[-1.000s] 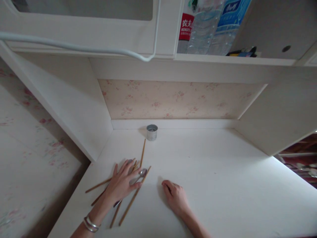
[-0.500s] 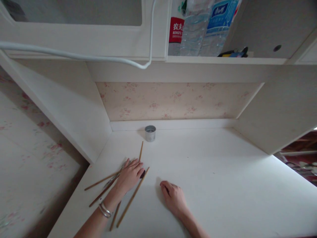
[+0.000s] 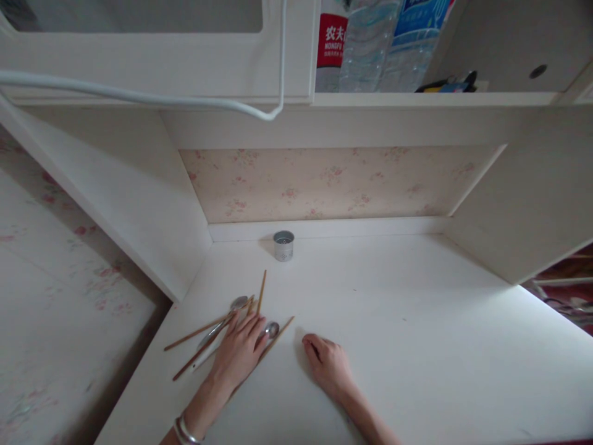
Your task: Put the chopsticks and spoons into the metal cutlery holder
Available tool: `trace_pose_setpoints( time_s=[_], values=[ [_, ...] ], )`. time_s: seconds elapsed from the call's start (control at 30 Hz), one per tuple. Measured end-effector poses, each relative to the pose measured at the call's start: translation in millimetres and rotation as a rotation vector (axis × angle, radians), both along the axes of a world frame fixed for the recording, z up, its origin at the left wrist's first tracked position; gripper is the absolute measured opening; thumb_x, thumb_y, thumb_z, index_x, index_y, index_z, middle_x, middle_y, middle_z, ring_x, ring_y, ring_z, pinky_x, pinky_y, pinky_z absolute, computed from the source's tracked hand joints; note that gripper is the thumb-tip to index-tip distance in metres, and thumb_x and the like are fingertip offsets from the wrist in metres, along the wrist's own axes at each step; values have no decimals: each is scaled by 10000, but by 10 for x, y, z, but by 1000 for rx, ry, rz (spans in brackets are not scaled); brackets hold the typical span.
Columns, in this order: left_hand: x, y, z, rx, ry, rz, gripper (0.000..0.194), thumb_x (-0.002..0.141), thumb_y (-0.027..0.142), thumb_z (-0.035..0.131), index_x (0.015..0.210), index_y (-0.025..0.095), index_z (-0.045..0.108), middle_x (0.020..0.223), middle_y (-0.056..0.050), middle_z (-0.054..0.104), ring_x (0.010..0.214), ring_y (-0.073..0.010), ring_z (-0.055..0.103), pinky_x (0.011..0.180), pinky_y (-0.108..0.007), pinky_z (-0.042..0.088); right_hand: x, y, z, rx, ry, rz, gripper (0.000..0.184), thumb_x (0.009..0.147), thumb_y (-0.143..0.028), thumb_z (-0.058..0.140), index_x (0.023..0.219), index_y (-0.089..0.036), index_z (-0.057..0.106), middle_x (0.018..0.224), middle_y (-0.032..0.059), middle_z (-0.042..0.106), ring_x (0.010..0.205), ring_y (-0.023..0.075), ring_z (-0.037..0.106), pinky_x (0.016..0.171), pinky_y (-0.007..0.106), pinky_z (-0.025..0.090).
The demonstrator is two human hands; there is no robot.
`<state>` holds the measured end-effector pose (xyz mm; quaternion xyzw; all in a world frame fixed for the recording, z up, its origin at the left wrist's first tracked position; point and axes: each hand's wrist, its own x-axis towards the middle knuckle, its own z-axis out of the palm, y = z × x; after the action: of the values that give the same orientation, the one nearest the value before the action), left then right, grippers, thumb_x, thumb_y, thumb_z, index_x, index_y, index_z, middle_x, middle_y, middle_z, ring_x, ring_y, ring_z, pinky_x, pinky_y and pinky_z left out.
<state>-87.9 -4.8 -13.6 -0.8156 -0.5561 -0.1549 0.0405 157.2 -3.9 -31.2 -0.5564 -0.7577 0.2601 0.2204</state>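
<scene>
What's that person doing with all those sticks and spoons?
The person's left hand is spread over a messy pile of thin wooden sticks, which look like chopsticks, and spoons. It hides part of the pile, so I can't tell if it grips anything. The right hand is curled on the white table, away from the pile. A small metal cup with holes stands near the back, and bottles stand on the shelf above.

The perforated cup is silvery grey, while the chopsticks run from pale tan to reddish brown. Pink blossoms dot the cream wallpaper (faded little sprigs), and one bottle label is red with white lettering.
</scene>
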Motion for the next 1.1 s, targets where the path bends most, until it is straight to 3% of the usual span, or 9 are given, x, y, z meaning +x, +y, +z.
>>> trace_pose_setpoints(
  time_s=[0.43, 0.6, 0.7, 0.87, 1.03, 1.1],
  values=[
    [80, -139, -66, 3, -77, 81, 261, 972, 252, 379, 1058, 211, 622, 1049, -55, 690, 1017, -204, 624, 974, -395, 464, -14, -20, 20, -15, -34, 4, 325, 954, -312, 363, 965, -240, 679, 877, 41, 741, 803, 194, 685, 678, 243, 421],
    [57, -84, -72, -19, -106, 100, 261, 970, 238, 378, 1025, 203, 631, 932, -59, 690, 931, -207, 637, 883, -378, 498, -26, -16, 30, -46, -46, -19, 331, 949, -340, 373, 979, -246, 689, 884, 46, 746, 796, 206, 686, 671, 257, 420],
    [20, -23, -65, -32, -152, 97, 259, 966, 278, 394, 1043, 220, 634, 971, -60, 688, 948, -210, 637, 876, -373, 498, -35, 22, 51, -86, -26, -32, 323, 937, -335, 388, 973, -247, 697, 832, 38, 745, 738, 194, 677, 635, 254, 408],
    [-32, 41, -120, -43, -163, 93, 283, 967, 312, 388, 1081, 224, 632, 1018, -63, 681, 925, -205, 654, 826, -359, 519, -60, 199, 99, -207, 95, -8, 325, 911, -322, 401, 893, -203, 703, 647, 13, 686, 607, 152, 619, 555, 221, 385],
    [-44, 65, -164, 49, -210, 47, 300, 953, 289, 424, 1198, 212, 577, 1230, -85, 635, 1148, -227, 587, 971, -413, 480, -150, 477, 209, -220, 140, 86, 343, 913, -321, 387, 819, -180, 685, 644, 5, 671, 559, 116, 580, 513, 195, 379],
    [-48, 76, -159, 21, -219, 32, 285, 946, 267, 436, 1187, 209, 576, 1211, -82, 649, 1125, -221, 605, 968, -410, 487, -203, 648, 290, -220, 125, 110, 328, 909, -309, 393, 839, -178, 685, 640, 1, 671, 527, 106, 568, 498, 192, 379]
  ],
)
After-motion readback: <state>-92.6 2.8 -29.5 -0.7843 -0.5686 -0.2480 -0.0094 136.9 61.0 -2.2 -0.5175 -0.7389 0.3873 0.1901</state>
